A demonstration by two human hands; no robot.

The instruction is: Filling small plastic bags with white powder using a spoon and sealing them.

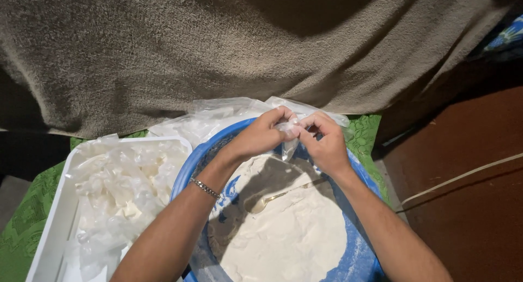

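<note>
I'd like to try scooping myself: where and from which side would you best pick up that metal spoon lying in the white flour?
Probably by its thin handle end, coming from above on the right. The metal spoon lies flat on the white flour in the blue round basin, bowl toward the left, handle running right toward the right hand. Both hands, the left hand too, pinch a small clear plastic bag.

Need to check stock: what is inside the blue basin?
The blue basin holds a heap of white flour with a spoon lying on it. The basin's bottom is covered by flour.
</note>
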